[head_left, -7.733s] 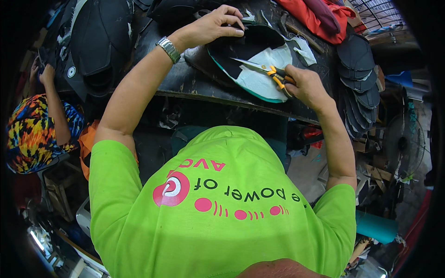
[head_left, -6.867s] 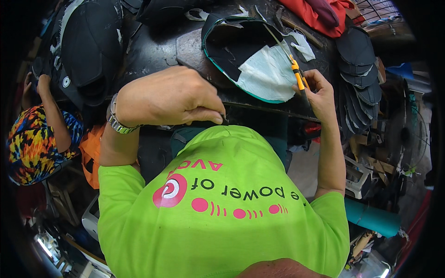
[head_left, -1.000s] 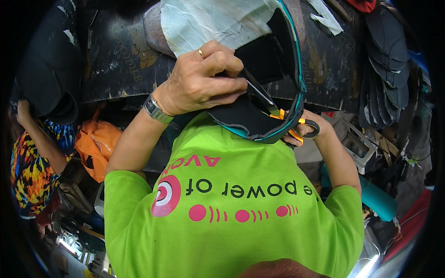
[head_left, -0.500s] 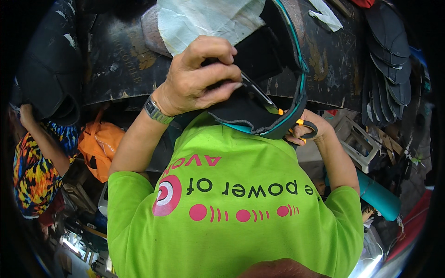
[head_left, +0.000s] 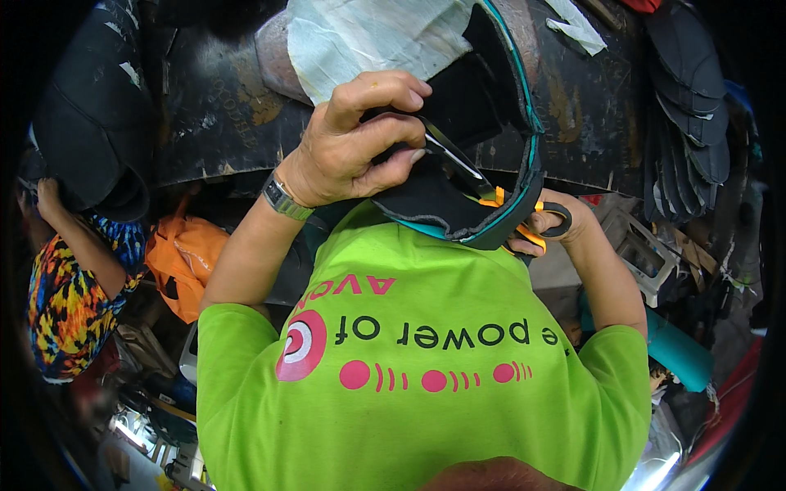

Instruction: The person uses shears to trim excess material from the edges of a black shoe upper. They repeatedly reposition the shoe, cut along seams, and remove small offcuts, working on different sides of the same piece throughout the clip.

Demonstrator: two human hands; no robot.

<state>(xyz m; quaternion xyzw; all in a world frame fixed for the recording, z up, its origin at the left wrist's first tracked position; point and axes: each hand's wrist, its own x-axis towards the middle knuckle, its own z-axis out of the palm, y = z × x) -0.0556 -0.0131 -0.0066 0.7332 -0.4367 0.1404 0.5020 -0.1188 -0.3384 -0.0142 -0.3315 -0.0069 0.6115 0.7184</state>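
My right hand (head_left: pixel 558 226) grips scissors (head_left: pixel 458 164) with orange and black handles. Their blades point up-left across a black padded fabric piece (head_left: pixel 467 90) with a teal edge, the tips reaching my left hand's fingers. My left hand (head_left: pixel 360 135), a watch on its wrist, is closed with fingers curled and pinched over the piece. What it pinches is too small or hidden to tell. A pale, whitish cloth panel (head_left: pixel 368 41) adjoins the black piece, beyond my left hand. The piece hangs in front of my green shirt, partly over the dark table edge.
A dark, worn table (head_left: pixel 221 106) spans the far side. Stacked black curved pieces (head_left: pixel 692 114) hang at right, and a large black form (head_left: pixel 94 114) stands at left. Beside my left arm is an orange bag (head_left: pixel 184 262); another person's arm (head_left: pixel 78 237) shows at far left. A white scrap (head_left: pixel 575 29) lies beyond.
The scissors' orange handles have spread wider apart and the blades have opened slightly. My left hand has shifted a little to the right; the whole view has moved slightly.
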